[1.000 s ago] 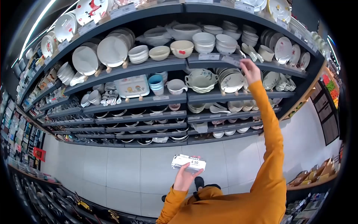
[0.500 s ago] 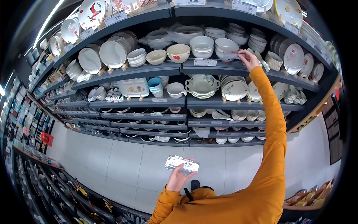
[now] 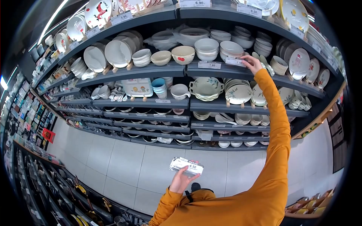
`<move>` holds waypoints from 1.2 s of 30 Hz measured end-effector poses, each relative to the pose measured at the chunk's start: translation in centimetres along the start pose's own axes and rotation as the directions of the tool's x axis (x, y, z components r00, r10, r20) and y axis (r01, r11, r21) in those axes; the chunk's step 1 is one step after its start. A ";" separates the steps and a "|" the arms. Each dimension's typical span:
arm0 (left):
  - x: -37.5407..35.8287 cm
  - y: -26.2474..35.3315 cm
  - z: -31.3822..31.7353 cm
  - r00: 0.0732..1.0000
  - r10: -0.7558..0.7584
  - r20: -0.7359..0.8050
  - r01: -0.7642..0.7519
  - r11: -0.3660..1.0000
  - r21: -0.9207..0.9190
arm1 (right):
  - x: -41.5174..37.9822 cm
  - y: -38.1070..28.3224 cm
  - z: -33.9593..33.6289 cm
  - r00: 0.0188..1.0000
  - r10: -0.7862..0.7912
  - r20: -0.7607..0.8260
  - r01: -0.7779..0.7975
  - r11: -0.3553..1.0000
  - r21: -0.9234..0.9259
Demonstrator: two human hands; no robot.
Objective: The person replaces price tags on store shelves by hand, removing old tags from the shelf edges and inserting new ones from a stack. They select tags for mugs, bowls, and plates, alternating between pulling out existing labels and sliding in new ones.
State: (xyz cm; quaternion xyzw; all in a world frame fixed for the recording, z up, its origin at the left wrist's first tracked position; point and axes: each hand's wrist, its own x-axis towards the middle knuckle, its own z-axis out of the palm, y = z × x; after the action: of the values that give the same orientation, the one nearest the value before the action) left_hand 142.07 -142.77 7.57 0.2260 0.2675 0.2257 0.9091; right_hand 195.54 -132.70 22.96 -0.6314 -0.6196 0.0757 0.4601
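Observation:
My left hand [image 3: 181, 180] is closed on a stack of price tags [image 3: 186, 165], the top one reading 4.50. It is held low, above the floor. My right hand [image 3: 253, 63] reaches out to the shelf edge and pinches a single price label [image 3: 235, 61] at its right end. That label lies against the front edge of the shelf, just under a stack of white bowls [image 3: 230, 49]. Left of it on the same edge sits a label reading 7.80 [image 3: 209, 65]. White spoons [image 3: 267, 64] stand right behind my right hand.
Shelves of tableware curve across the view. A cream bowl with a red motif [image 3: 183, 55] and upright plates [image 3: 298, 64] stand on the same level as my right hand. Grey floor tiles [image 3: 124, 162] lie below. Racks of utensils [image 3: 49, 192] are at the lower left.
My right hand has moved slightly down, bringing the label from in front of the bowl to the shelf edge. The view has shifted a little; the left hand still holds the tags.

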 end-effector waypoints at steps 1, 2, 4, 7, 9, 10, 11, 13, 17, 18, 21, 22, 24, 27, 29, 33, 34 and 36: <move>0.0 0.1 -0.1 1.000 -0.001 0.001 0.001 1.000 -0.004 | 0.0 0.3 -0.3 1.000 0.015 0.010 -0.015 1.000 -0.005; 0.0 0.1 -0.3 1.000 -0.003 0.001 0.003 1.000 -0.007 | 0.1 0.7 -0.5 1.000 0.009 0.015 -0.008 0.999 -0.042; 0.0 0.1 -0.5 1.000 -0.008 -0.001 0.008 1.000 -0.020 | 0.1 1.5 -0.7 1.000 -0.001 0.025 0.004 0.993 -0.116; -0.1 0.4 -0.5 1.000 -0.008 -0.008 0.008 1.000 -0.014 | -0.2 0.6 -0.4 1.000 -0.021 -0.001 0.020 0.960 -0.280; -0.1 0.8 -0.4 1.000 -0.002 -0.008 0.002 1.000 0.010 | -1.0 -1.9 0.7 0.993 -0.101 -0.069 0.071 0.937 -0.341; -0.1 1.2 -0.4 1.000 0.003 -0.007 -0.003 1.000 0.027 | -1.4 -2.8 1.4 0.985 -0.143 -0.099 0.097 0.923 -0.372; -0.2 1.4 -0.5 1.000 0.010 -0.008 -0.009 0.999 0.042 | -1.4 -3.1 1.8 0.985 -0.132 -0.108 0.077 0.910 -0.407; -0.4 2.1 -1.0 1.000 0.012 -0.009 -0.011 0.998 0.055 | -1.6 -3.7 2.7 0.985 -0.107 -0.134 0.031 0.879 -0.476; -1.0 3.4 -2.3 0.999 0.037 -0.013 -0.036 0.998 0.052 | -1.6 -4.8 3.8 0.968 -0.166 -0.186 0.012 0.777 -0.629; -1.2 3.7 -2.7 0.999 0.041 -0.021 -0.040 0.998 0.052 | -1.6 -4.8 3.8 0.973 -0.153 -0.174 0.003 0.759 -0.651; -1.8 4.3 -3.6 0.998 0.038 -0.041 -0.037 0.998 0.046 | -2.1 -4.6 4.1 0.973 -0.168 -0.156 0.011 0.712 -0.702; -1.9 4.4 -3.8 0.999 0.036 -0.039 -0.034 0.999 0.039 | -2.3 -4.7 4.3 0.962 -0.219 -0.161 0.040 0.700 -0.713; -2.2 4.9 -4.2 0.998 0.050 -0.037 -0.048 0.998 0.047 | -2.8 -5.5 5.1 0.923 -0.345 -0.170 0.113 0.665 -0.738; -2.8 6.4 -4.3 0.991 0.123 -0.048 -0.119 0.990 0.081 | -4.9 -11.8 10.5 0.835 -0.457 -0.306 0.139 0.713 -0.687; -3.5 8.4 -4.1 0.977 0.192 -0.089 -0.184 0.979 0.090 | -7.3 -15.7 16.6 0.945 -0.193 -0.263 0.148 0.972 -0.181; -5.3 12.6 -5.6 0.937 0.343 -0.056 -0.339 0.937 0.080 | -14.3 -27.0 29.3 0.970 0.124 0.207 -0.194 0.912 0.361; -5.9 13.7 -6.2 0.925 0.377 -0.039 -0.372 0.923 0.095 | -15.2 -29.0 31.6 0.963 0.059 0.263 -0.155 0.919 0.363; -7.8 15.8 -7.9 0.918 0.397 -0.006 -0.393 0.909 0.136 | -16.2 -31.9 35.7 0.951 -0.006 0.309 -0.107 0.932 0.347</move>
State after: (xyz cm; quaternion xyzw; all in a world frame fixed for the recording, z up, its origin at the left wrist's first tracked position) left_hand 126.91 -132.09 12.97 0.3314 0.2460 0.3904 0.8230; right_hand 145.46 -135.16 16.63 -0.5331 -0.6420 0.2963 0.4646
